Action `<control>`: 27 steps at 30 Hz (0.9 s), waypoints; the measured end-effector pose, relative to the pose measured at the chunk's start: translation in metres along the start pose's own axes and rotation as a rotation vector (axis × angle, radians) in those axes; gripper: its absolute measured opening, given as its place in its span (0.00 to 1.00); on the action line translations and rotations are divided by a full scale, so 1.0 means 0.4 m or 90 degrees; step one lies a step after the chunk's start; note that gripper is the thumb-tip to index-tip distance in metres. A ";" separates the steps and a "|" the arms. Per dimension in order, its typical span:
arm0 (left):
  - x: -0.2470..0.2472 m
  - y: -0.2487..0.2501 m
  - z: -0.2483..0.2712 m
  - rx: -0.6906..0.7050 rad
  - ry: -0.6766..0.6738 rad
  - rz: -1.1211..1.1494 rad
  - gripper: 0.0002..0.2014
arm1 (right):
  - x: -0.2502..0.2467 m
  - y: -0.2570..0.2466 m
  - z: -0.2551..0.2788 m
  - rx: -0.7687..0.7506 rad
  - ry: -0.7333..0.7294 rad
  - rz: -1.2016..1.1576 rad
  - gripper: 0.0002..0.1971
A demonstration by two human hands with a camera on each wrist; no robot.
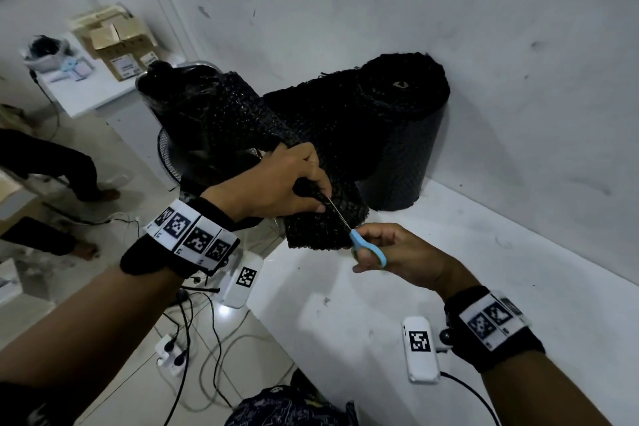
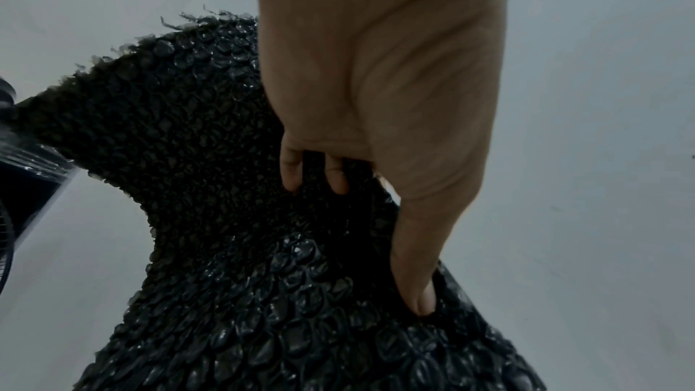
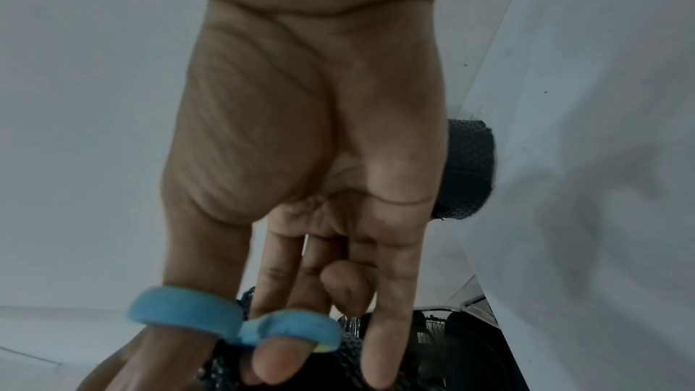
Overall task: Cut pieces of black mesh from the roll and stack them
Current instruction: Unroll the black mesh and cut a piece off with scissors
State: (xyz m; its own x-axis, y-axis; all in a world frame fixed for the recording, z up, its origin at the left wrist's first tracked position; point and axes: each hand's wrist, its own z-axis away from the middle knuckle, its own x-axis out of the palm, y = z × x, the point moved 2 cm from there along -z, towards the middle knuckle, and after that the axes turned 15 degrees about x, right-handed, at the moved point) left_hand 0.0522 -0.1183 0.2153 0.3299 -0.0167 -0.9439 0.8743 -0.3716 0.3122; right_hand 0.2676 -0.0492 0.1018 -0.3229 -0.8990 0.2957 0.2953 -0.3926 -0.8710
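Observation:
A black mesh roll (image 1: 404, 121) stands upright on the white table (image 1: 449, 287) against the wall. Its loose sheet (image 1: 311, 135) runs left and down to me. My left hand (image 1: 276, 183) grips the sheet's near edge, thumb and fingers curled into the mesh (image 2: 263, 249). My right hand (image 1: 390, 252) holds blue-handled scissors (image 1: 366, 245), thumb and finger through the loops (image 3: 233, 323). The thin blades (image 1: 337, 213) lie across the mesh just below my left fingers. The roll (image 3: 466, 168) shows behind my right palm.
A standing fan (image 1: 193, 135) draped in black plastic sits left of the sheet. Two white marker blocks (image 1: 242, 282) (image 1: 420, 349) lie on the table's near edge. Cables and a power strip (image 1: 169, 353) cover the floor. A person's legs (image 1: 69, 166) and a low table with boxes (image 1: 117, 45) are at left.

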 end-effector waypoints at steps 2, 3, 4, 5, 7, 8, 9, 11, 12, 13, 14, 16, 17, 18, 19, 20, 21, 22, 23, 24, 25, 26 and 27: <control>-0.001 -0.002 0.001 -0.010 -0.001 0.007 0.10 | -0.002 0.000 -0.002 -0.013 0.009 0.010 0.12; -0.002 -0.004 0.003 -0.019 -0.003 0.012 0.11 | -0.002 0.003 -0.001 -0.017 0.009 0.011 0.11; -0.005 -0.007 0.005 -0.026 -0.004 0.016 0.13 | -0.004 0.006 -0.001 -0.020 0.006 0.013 0.09; -0.009 -0.010 0.007 -0.031 -0.009 0.023 0.16 | -0.005 0.010 0.000 -0.023 0.004 0.018 0.08; -0.020 -0.012 0.012 -0.033 -0.035 0.051 0.20 | -0.011 0.016 0.002 -0.024 0.006 0.033 0.08; -0.026 -0.013 0.013 -0.033 -0.053 0.061 0.21 | -0.016 0.018 0.003 -0.022 0.009 0.039 0.08; -0.031 -0.013 0.014 -0.033 -0.072 0.060 0.20 | -0.019 0.019 0.004 -0.019 0.010 0.043 0.08; -0.035 -0.014 0.013 -0.023 -0.099 0.043 0.17 | -0.021 0.015 0.008 -0.017 -0.001 0.058 0.09; -0.035 -0.012 0.012 -0.022 -0.110 0.037 0.16 | -0.021 0.012 0.011 -0.016 -0.007 0.068 0.10; -0.033 -0.009 0.009 -0.025 -0.119 0.032 0.15 | -0.022 0.009 0.013 -0.012 -0.011 0.075 0.10; -0.030 -0.007 0.008 -0.028 -0.123 0.027 0.14 | -0.023 0.005 0.014 -0.006 -0.011 0.078 0.10; -0.025 -0.006 0.006 -0.029 -0.107 0.024 0.12 | -0.028 -0.002 0.015 0.010 -0.014 0.071 0.13; -0.022 -0.007 0.006 -0.027 -0.090 0.031 0.11 | -0.029 -0.007 0.016 0.018 -0.022 0.061 0.14; -0.019 -0.008 0.007 -0.023 -0.074 0.041 0.10 | -0.030 -0.012 0.016 0.023 -0.032 0.048 0.14; -0.016 -0.008 0.007 -0.017 -0.063 0.051 0.09 | -0.030 -0.018 0.017 0.026 -0.042 0.037 0.16; -0.012 -0.007 0.007 -0.012 -0.054 0.060 0.09 | -0.029 -0.023 0.016 0.030 -0.049 0.031 0.19; -0.009 -0.008 0.008 -0.009 -0.048 0.066 0.08 | -0.029 -0.028 0.014 0.035 -0.053 0.029 0.24; -0.006 -0.007 0.007 -0.007 -0.042 0.069 0.08 | -0.028 -0.032 0.011 0.039 -0.055 0.027 0.28; -0.003 -0.006 0.007 -0.008 -0.037 0.069 0.09 | -0.027 -0.035 0.008 0.040 -0.056 0.022 0.31; -0.002 -0.005 0.007 -0.009 -0.029 0.067 0.09 | -0.026 -0.035 0.004 0.037 -0.056 0.015 0.31; -0.001 -0.004 0.006 -0.011 -0.020 0.064 0.09 | -0.026 -0.034 0.000 0.032 -0.054 0.008 0.30; -0.001 -0.004 0.007 -0.016 -0.011 0.060 0.09 | -0.026 -0.032 -0.004 0.025 -0.052 0.003 0.28; -0.001 -0.003 0.009 -0.022 -0.002 0.058 0.09 | -0.024 -0.029 -0.006 0.020 -0.051 -0.001 0.28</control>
State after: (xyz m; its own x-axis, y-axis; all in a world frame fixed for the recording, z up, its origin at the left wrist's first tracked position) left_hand 0.0497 -0.1210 0.2150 0.4075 -0.0527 -0.9117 0.8524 -0.3362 0.4004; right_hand 0.2650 -0.0354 0.1079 -0.2509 -0.9104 0.3291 0.3228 -0.3992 -0.8582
